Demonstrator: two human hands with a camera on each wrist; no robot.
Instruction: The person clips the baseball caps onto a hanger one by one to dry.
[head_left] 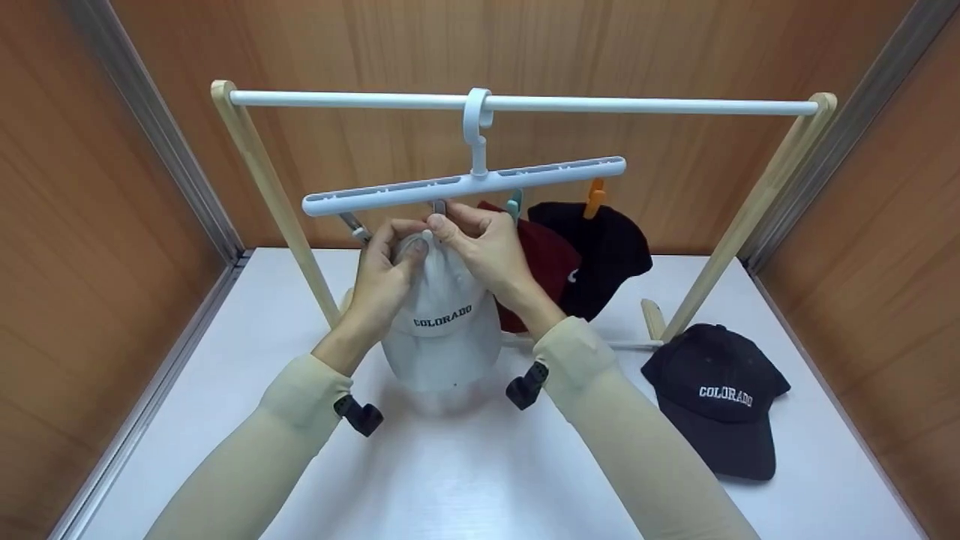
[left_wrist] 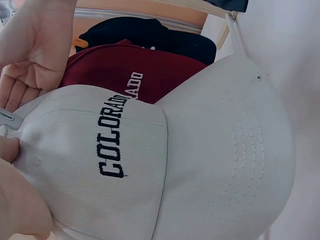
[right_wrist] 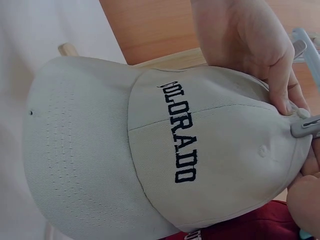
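Note:
A white cap (head_left: pixel 442 300) lettered COLORADO hangs crown up below a light-blue hanger (head_left: pixel 390 196). My left hand (head_left: pixel 382 277) pinches the cap's top close to its button, thumb in front. My right hand (head_left: pixel 491 255) is at the grey clip (right_wrist: pixel 306 127), its thumb and fingers about the clip, though the exact contact is partly hidden. In the right wrist view the clip's end sits on the cap's top edge. Beside the right hand hang a maroon cap (head_left: pixel 536 255) under a teal clip (head_left: pixel 514 204) and a black cap (head_left: pixel 611 247) under an orange clip (head_left: pixel 595 199).
The hanger hooks over a white rod (head_left: pixel 645 106) between wooden legs (head_left: pixel 274 195) and tilts down to the left. Another clip (head_left: pixel 355 225) hangs at its left end. A dark COLORADO cap (head_left: pixel 720 397) lies on the white table (head_left: pixel 450 480) at right. Wooden walls enclose the space.

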